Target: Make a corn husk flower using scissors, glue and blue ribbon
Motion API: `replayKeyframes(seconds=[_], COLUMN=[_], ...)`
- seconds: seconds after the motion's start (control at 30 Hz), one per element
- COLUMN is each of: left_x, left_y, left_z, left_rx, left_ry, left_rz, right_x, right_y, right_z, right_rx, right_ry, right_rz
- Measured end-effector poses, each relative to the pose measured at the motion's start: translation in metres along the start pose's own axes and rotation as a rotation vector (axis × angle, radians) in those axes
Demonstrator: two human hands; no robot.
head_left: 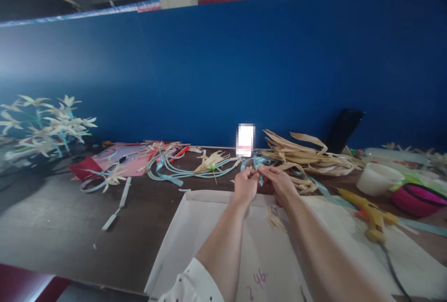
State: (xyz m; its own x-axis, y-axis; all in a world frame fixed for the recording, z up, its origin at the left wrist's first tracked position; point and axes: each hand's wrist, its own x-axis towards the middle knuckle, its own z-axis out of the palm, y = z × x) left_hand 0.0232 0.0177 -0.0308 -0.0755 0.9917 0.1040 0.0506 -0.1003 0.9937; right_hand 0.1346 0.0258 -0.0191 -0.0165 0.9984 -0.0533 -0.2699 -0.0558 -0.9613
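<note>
My left hand [246,183] and my right hand [278,181] meet over the far edge of a white box lid [206,227]. Both sets of fingers are closed in a pinch around a light blue ribbon [261,160], whose loops stick up above the fingertips and whose end hangs between them. The exact grip of each finger is too small to tell. Just beyond stands a bright, blurred-out phone-like screen [246,139]. Dried corn husks [307,155] lie right of my hands, and a husk flower [211,162] rests on pale blue cords [157,169] to the left.
A yellow glue gun [373,216] with a dark cord lies at right, near a white cup [377,178] and a pink pouch [419,198]. Husk flowers on stems [52,125] stand far left. A blue partition [223,69] closes off the back.
</note>
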Motion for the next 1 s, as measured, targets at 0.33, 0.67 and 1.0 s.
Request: replayKeyframes(seconds=[0.33,0.67,1.0], left_x=[-0.002,-0.002,-0.001], left_y=[0.001,-0.002,0.001], left_z=[-0.001,0.001,0.000], left_rx=[0.066,0.166,0.000], left_ry=[-0.030,0.011,0.048], left_rz=[0.058,0.117,0.042], right_x=[0.003,0.011,0.006], right_y=[0.002,0.008,0.006], right_z=[-0.002,-0.007,-0.004], right_rx=[-0.012,-0.105,-0.103], right_ry=[0.023,0.059,-0.022], right_rz=[-0.015,-0.102,-0.052])
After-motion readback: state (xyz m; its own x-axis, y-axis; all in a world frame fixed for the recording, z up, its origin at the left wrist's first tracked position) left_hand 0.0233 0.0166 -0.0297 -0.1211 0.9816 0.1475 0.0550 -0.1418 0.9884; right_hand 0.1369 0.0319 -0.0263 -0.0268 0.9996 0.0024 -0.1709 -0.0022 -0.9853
